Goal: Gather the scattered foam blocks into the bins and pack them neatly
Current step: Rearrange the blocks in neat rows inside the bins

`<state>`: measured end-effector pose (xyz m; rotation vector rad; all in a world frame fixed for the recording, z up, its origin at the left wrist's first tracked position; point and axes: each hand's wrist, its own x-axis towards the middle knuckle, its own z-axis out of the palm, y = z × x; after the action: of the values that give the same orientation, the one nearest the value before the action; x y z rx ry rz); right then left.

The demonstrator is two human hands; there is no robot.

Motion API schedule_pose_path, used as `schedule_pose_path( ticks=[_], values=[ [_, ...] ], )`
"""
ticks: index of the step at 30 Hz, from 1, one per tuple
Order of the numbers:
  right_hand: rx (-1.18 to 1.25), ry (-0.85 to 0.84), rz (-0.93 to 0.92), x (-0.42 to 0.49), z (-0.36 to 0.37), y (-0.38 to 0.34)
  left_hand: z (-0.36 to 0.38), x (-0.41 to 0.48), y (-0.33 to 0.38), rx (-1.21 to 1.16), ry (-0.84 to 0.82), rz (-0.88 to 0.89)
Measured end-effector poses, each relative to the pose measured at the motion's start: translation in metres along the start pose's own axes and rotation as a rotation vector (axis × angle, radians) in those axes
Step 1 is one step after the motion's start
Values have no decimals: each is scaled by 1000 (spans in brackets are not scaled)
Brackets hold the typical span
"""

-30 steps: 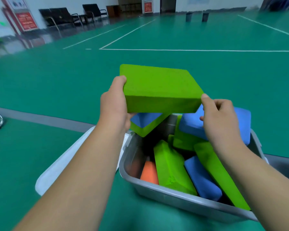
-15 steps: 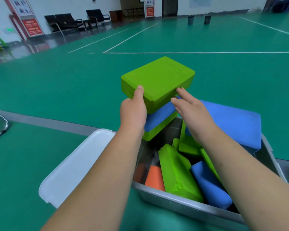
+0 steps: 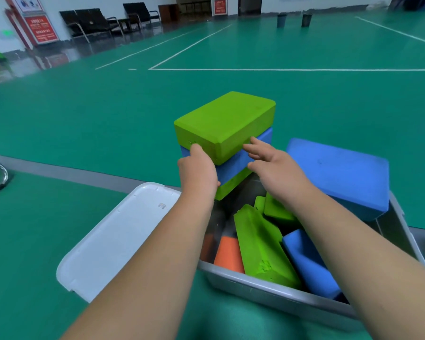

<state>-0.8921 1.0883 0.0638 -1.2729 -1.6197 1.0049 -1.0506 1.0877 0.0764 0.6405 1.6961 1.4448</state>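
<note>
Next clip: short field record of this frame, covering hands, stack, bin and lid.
Left hand: against stack's near corner, thumb on top green block; grip unclear
Right hand: fingers straight, touching that block's side
Stack: top green block, middle blue block, lower green block, at far-left corner of grey bin
Inside bin: orange block, jumbled green and blue blocks
On rim: large blue block, far right
Beside bin: white lid, left

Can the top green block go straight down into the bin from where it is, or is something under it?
Blocked. The top green block rests on a blue block, which sits on a lower green block, stacked at the far left corner of the bin. The left hand and right hand touch the stack.
</note>
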Motion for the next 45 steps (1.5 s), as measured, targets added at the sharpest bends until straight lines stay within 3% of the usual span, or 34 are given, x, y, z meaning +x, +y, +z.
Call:
schedule_pose_path(
  ticks=[3,5,8,13,16,24,30,33,38,41,45],
  values=[
    [-41,107,64,-8,-15,-3,4,1,-14,286,-41,74],
    [-87,193,118,-13,-30,-2,7,-5,-19,259,-111,-25],
    [-226,287,144,-22,-52,0,22,-15,-29,517,-294,-58],
    [-471,331,202,-40,-86,9,51,-45,-44,561,-580,-24],
    [-607,278,234,-55,-104,16,71,-44,-61,578,-597,124],
    [-810,98,267,-79,-124,38,102,-53,-91,347,-552,80],
    [-832,104,220,-92,-131,45,115,-64,-84,32,-494,-47],
    [-886,169,212,-95,-134,46,120,-72,-73,-105,-489,-109],
    [-963,413,83,-91,-131,27,123,-98,-24,-192,-485,7],
    [-805,577,-56,-83,-128,5,115,-113,12,-317,-514,79],
    [-538,558,-223,-65,-115,-23,95,-118,47,-418,-496,161]
  ],
)
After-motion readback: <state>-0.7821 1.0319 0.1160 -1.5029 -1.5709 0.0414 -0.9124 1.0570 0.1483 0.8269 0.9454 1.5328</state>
